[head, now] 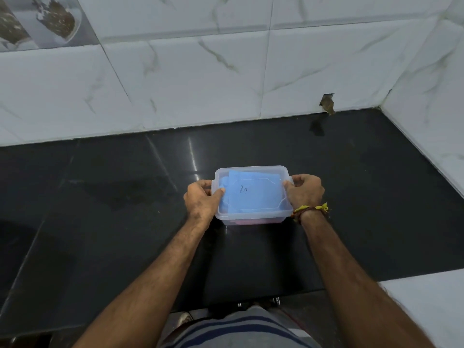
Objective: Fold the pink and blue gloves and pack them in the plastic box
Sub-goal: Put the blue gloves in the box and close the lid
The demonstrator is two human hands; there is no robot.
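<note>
Both hands clamp the short ends of the plastic box [252, 217] — the left hand [202, 198] with its thumb over the lid's edge, the right hand [305, 190] curled around the opposite handle. Through the clear lid [253, 172] the folded blue glove [253, 194] shows; a pink strip [253, 221] lies beneath it. The box sits on the black counter [100, 209], apart from the marble-tiled wall [200, 84] — a thread bracelet [312, 209] circles the right wrist.

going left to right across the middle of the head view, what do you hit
left hand → plastic box with the blue glove under its clear lid → right hand → thread wristband on the right wrist
</note>
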